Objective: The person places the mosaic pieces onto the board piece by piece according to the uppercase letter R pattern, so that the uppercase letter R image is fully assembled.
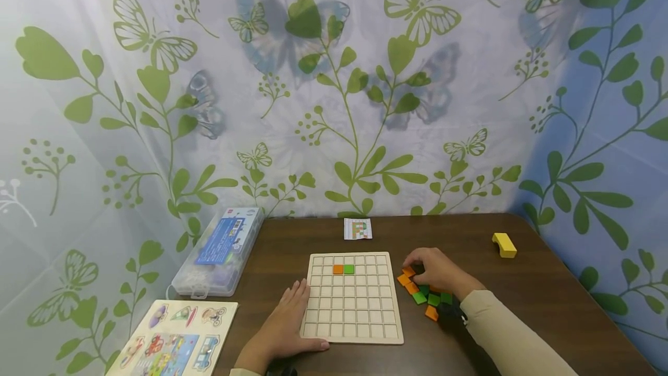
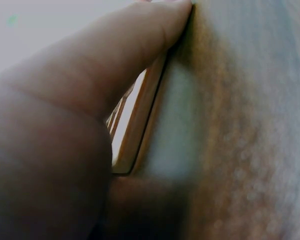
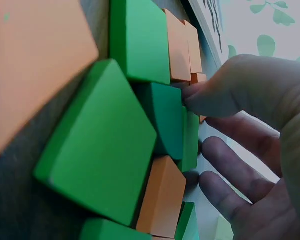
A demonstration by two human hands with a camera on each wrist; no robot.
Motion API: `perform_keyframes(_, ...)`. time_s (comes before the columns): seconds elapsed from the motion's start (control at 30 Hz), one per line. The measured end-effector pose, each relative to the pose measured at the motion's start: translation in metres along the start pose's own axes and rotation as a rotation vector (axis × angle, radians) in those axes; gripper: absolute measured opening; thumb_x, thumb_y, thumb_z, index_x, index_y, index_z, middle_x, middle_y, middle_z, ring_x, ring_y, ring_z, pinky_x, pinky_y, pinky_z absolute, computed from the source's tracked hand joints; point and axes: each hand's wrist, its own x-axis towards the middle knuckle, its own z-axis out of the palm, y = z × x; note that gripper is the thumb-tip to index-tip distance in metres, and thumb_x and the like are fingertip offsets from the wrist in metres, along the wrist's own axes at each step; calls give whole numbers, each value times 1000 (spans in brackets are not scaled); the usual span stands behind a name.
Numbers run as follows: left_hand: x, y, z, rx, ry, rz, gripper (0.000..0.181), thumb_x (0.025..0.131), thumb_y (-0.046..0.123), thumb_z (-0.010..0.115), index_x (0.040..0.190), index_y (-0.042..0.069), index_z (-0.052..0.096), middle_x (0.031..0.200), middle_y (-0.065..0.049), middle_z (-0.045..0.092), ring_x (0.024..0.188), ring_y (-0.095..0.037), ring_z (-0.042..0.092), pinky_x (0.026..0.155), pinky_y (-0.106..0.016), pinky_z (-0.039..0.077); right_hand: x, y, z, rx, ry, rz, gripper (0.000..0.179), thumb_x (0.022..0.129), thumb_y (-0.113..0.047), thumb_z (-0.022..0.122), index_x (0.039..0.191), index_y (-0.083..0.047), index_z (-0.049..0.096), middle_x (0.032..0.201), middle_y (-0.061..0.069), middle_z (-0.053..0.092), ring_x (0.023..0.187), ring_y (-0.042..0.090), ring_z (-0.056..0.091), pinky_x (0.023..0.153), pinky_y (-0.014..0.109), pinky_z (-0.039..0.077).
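A pale wooden grid board (image 1: pixel 351 300) lies flat on the table. One orange tile (image 1: pixel 338 270) and one green tile (image 1: pixel 349 270) sit side by side near its top. My left hand (image 1: pixel 284 321) rests along the board's left edge, fingers straight, thumb at the near left corner; the left wrist view shows the thumb (image 2: pixel 125 45) against the board's side. To the right of the board, my right hand (image 1: pixel 438 268) reaches over loose orange and green tiles (image 3: pixel 100 145). Its thumb and forefinger pinch an orange tile (image 1: pixel 409 271) at the pile's far end.
A small printed pattern card (image 1: pixel 358 228) lies beyond the board. At the left are a clear plastic case (image 1: pixel 219 254) and a wooden picture puzzle (image 1: pixel 172 335). A yellow arch block (image 1: pixel 504 245) stands at the far right. A patterned curtain hangs behind the table.
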Motion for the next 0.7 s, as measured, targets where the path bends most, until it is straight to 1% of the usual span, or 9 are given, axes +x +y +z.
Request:
perform_keyframes(0.23,1,1,-1,4,-2,-4,134,78,86,68,162,-10,26,168,-27,24,156,-42,18,125,-54,16,1,-1,0,-43,-1,-68,21,87,2,84,102,-11,81,113,2,72,106,30,68,94,53,57)
perform_keyframes(0.4,0,0,0,9,-2,-3,134,78,87,66,161,-10,27,168,-26,25,156,-41,18,125,-54,16,1,-1,0,-72,-10,-97,19,88,1,84,97,-15,80,106,-3,71,100,26,69,90,50,59)
perform_keyframes(0.53,-1,1,0,5,-2,-2,133,79,86,67,161,-11,27,167,-27,25,156,-42,18,125,-54,16,1,0,2,-96,-10,-112,19,88,0,84,96,-17,79,102,-6,69,95,23,68,87,47,60)
perform_keyframes(0.7,0,1,-1,6,0,1,133,79,86,67,161,-11,27,167,-27,25,156,-42,18,125,-54,16,2,2,3,-123,-3,-95,18,90,-2,84,98,-18,80,103,-7,68,95,19,66,87,46,60)
